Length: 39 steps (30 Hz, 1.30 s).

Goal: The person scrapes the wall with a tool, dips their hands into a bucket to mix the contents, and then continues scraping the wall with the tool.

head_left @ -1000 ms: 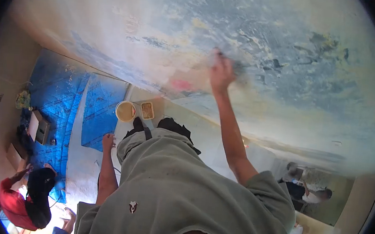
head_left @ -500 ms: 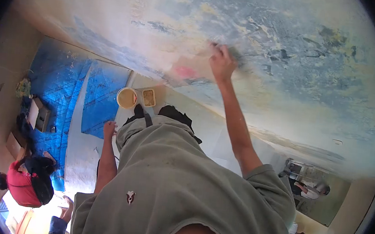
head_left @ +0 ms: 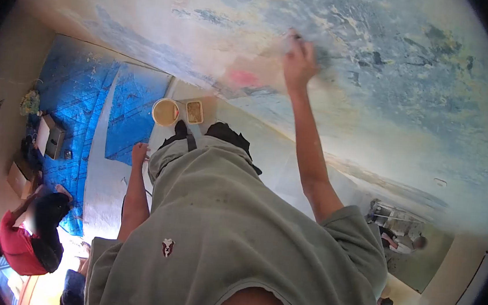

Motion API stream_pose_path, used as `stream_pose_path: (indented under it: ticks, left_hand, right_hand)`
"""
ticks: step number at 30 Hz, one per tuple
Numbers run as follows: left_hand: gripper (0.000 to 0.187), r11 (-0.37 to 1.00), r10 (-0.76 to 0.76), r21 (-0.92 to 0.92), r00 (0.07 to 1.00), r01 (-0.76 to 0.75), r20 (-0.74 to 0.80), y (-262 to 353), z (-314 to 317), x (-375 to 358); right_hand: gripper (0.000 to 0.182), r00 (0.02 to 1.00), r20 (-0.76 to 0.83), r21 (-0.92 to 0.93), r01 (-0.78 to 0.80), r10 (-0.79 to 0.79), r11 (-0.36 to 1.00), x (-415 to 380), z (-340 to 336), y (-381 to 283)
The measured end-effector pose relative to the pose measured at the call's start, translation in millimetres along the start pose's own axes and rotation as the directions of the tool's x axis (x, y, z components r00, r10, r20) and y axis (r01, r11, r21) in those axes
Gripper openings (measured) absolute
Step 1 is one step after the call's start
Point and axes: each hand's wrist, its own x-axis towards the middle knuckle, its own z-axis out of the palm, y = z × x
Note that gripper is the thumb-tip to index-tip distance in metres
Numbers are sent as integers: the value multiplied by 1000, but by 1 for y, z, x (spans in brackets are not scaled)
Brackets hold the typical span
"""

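My right hand (head_left: 301, 64) is raised against a wall (head_left: 370, 105) painted in mottled blue, grey, cream and yellow. Its fingers are bent and smeared by motion. A small dark thing shows at the fingertips, too blurred to name. Left of that hand, a pink patch (head_left: 243, 78) marks the painted surface. My left hand (head_left: 140, 152) hangs low at my side with its fingers curled in; whatever may be inside them is hidden. By my feet stand a round cream bucket (head_left: 165, 112) and a rectangular tub (head_left: 194, 112).
A blue floor sheet (head_left: 75, 91) spreads out on the left, with cardboard boxes (head_left: 51, 135) on it. A person in a red shirt (head_left: 23, 249) sits at the lower left. Another person (head_left: 404, 243) is at the far right, near a rack (head_left: 395, 218).
My right hand has moved up and slightly right in the picture, along the painted wall. My left hand has barely shifted. The person in red has changed posture.
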Motion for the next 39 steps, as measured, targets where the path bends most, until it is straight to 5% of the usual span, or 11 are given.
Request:
stream_pose_path:
  ticks: [4,10,16,20,22,26,30,32,34,38,39]
  left_hand:
    - [30,991,-81,-106,996,77,-39,9,3,1]
    - [29,1000,9,29,1000,-8,-17,-11,2,11]
    - [28,1000,-11,18,1000,12,-25,-1,4,0]
    - [29,1000,17,-25,999,-18,-27,-18,3,12]
    - [30,999,8,44,1000,-8,-6,-11,2,11]
    - [31,991,-130,30,991,129,25,20,1,-3]
    - [30,996,-77,-31,995,79,56,41,9,0]
    - [30,997,-71,-20,994,73,81,41,9,2]
    - [29,999,-39,-3,992,40,121,43,12,16]
    - [30,982,-132,161,968,98,213,44,10,27]
    - [29,976,-172,171,963,137,210,50,11,29]
  right_hand:
    - [43,984,178,34,15,-21,999,-37,32,3]
    - [41,952,-245,109,-158,181,981,45,-36,-3]
    - [40,995,91,44,-33,29,998,-34,19,6]
    - [43,993,-76,-84,-91,85,992,36,-32,7]
    - [50,901,-433,74,1,31,997,53,-32,23]
    - [40,983,136,-77,-111,121,991,-53,29,15]
    - [34,781,506,-28,-410,366,912,-127,34,26]
    - [30,918,32,-22,-394,394,919,-137,18,44]
    - [21,632,-221,393,-639,743,661,-95,-24,36]
    - [16,629,-449,399,-494,634,772,-116,-16,104]
    - [18,542,-304,539,-580,783,611,-121,-7,91]
